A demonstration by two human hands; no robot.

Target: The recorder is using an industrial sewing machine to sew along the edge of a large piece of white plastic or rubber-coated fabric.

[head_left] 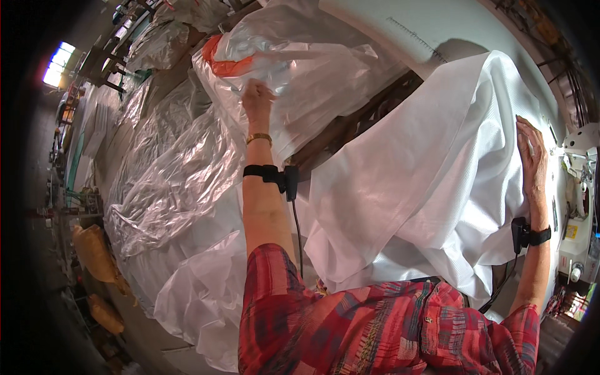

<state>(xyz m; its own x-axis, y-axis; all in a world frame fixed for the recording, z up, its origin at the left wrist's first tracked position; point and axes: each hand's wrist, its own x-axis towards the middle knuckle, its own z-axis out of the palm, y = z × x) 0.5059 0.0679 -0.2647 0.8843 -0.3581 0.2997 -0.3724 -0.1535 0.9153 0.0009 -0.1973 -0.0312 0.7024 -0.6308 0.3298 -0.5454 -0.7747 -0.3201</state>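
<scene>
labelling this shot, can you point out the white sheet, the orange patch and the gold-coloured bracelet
White sheet [406,190]: head view, on the middle of its draped face.
Orange patch [231,67]: head view, on its lower strip.
Gold-coloured bracelet [259,136]: head view, on the band.

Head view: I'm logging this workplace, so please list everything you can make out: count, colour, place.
Textured sheet: 1, white, draped right of centre.
Plastic film: count unclear, clear, left and upper centre.
Material patch: 1, orange-red, upper centre, amid film.
Ruler-marked surface: 1, pale, upper right.
Machine: 1, white, right edge.
Bundles: 2, tan, lower left.
Window: 1, bright, upper left.
Plaid shirt: 1, mostly red, bottom.
Bracelet: 1, gold-coloured, left wrist.
Strapped devices: 2, black, both forearms.
Left hand: 1, bare, blurred, over the film.
Right hand: 1, bare, at the sheet's right edge.
</scene>
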